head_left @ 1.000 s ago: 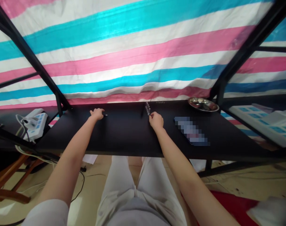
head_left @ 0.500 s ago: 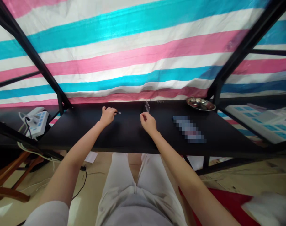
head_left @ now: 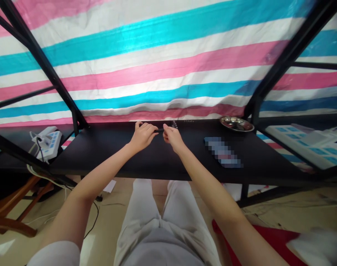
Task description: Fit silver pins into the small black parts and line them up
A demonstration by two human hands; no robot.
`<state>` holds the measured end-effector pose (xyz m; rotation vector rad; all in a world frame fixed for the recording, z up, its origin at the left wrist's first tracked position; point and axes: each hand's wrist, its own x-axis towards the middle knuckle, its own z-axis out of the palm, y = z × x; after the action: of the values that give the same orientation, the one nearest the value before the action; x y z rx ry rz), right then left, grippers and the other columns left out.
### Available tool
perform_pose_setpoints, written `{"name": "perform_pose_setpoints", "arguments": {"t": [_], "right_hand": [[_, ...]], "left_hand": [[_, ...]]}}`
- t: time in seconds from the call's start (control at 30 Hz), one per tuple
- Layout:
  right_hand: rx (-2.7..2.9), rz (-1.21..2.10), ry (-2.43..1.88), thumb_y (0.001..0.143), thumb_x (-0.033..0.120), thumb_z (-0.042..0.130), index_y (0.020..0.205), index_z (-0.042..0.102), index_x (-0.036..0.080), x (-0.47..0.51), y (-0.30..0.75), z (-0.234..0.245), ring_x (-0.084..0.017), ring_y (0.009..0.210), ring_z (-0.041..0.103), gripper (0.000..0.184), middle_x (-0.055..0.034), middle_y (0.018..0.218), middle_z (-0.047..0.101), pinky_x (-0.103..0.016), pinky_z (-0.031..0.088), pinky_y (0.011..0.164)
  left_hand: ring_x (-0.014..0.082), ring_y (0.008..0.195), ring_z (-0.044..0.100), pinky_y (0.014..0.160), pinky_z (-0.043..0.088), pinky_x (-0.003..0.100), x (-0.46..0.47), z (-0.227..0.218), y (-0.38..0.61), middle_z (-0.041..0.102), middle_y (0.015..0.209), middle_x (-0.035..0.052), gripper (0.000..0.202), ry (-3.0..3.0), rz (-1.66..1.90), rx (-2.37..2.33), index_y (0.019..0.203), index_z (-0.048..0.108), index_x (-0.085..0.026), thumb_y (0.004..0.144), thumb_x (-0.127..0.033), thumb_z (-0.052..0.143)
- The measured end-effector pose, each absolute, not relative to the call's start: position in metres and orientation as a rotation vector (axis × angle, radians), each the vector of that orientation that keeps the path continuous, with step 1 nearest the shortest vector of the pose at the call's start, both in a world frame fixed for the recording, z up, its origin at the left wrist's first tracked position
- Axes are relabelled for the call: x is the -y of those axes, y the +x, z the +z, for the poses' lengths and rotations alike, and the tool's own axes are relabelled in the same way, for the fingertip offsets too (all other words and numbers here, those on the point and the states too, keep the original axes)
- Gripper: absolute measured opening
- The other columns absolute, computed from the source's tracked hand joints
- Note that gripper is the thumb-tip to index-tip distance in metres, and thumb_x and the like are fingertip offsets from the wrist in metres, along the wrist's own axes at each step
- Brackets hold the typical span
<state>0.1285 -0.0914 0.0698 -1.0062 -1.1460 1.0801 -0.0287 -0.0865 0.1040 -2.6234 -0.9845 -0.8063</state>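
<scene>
My left hand (head_left: pixel 142 135) and my right hand (head_left: pixel 171 136) meet over the far middle of the black table (head_left: pixel 146 159). The left fingers are curled round a thin dark stick-like tool (head_left: pixel 158 130) whose tip points right. The right fingers are pinched at that tip, on something too small to make out. Just behind the right hand stands a small cluster of clear little pieces (head_left: pixel 174 124), with a short row of tiny dark bits (head_left: pixel 189 120) further back.
A shallow metal dish (head_left: pixel 236 123) sits at the table's back right. A flat blurred packet (head_left: pixel 223 152) lies right of my hands. A white power strip (head_left: pixel 48 139) with cables is off the left end. Black frame bars rise on both sides before a striped tarp.
My left hand picked the thin tool up at the far left and carried it right. My right hand moved left from the clear pieces, and the two hands now meet.
</scene>
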Motion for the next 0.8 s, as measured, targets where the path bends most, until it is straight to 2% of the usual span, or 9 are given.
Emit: {"name": "perform_pose_setpoints", "arguments": {"t": [0.3, 0.5, 0.63, 0.8], "right_hand": [[1.112, 1.131, -0.974, 0.074, 0.059, 0.052, 0.054, 0.028, 0.022, 0.096, 0.123, 0.074, -0.004, 0.035, 0.021, 0.049, 0.0082, 0.043, 0.028, -0.019, 0.017, 0.033], [1.116, 1.085, -0.995, 0.074, 0.057, 0.054, 0.053, 0.030, 0.022, 0.097, 0.122, 0.074, -0.004, 0.035, 0.023, 0.048, 0.0076, 0.042, 0.029, -0.019, 0.019, 0.034], [1.143, 1.095, -0.990, 0.072, 0.059, 0.054, 0.053, 0.031, 0.021, 0.098, 0.124, 0.073, -0.004, 0.036, 0.022, 0.048, 0.0075, 0.043, 0.030, -0.019, 0.019, 0.035], [1.171, 1.041, -0.988, 0.073, 0.062, 0.051, 0.054, 0.033, 0.021, 0.097, 0.128, 0.070, -0.004, 0.036, 0.023, 0.048, 0.0069, 0.045, 0.031, -0.020, 0.020, 0.035]], "left_hand": [[0.0169, 0.077, 0.056, 0.088, 0.026, 0.036, 0.087, 0.098, -0.028, 0.067, 0.093, 0.0063, 0.029, -2.613, -0.921, 1.115, 0.095, 0.059, -0.019, 0.089, -0.037, 0.037], [0.0158, 0.076, 0.056, 0.085, 0.028, 0.035, 0.091, 0.096, -0.022, 0.065, 0.084, 0.0056, 0.028, -2.666, -0.896, 1.281, 0.091, 0.056, -0.017, 0.090, -0.031, 0.032], [0.0131, 0.070, 0.054, 0.081, 0.034, 0.032, 0.090, 0.096, -0.017, 0.059, 0.076, 0.0022, 0.033, -2.819, -0.969, 1.417, 0.077, 0.051, -0.017, 0.092, -0.030, 0.024], [0.0104, 0.053, 0.048, 0.064, 0.042, 0.027, 0.084, 0.099, -0.012, 0.048, 0.056, -0.0006, 0.041, -3.177, -1.352, 1.682, 0.057, 0.037, -0.019, 0.090, -0.042, 0.028]]}}
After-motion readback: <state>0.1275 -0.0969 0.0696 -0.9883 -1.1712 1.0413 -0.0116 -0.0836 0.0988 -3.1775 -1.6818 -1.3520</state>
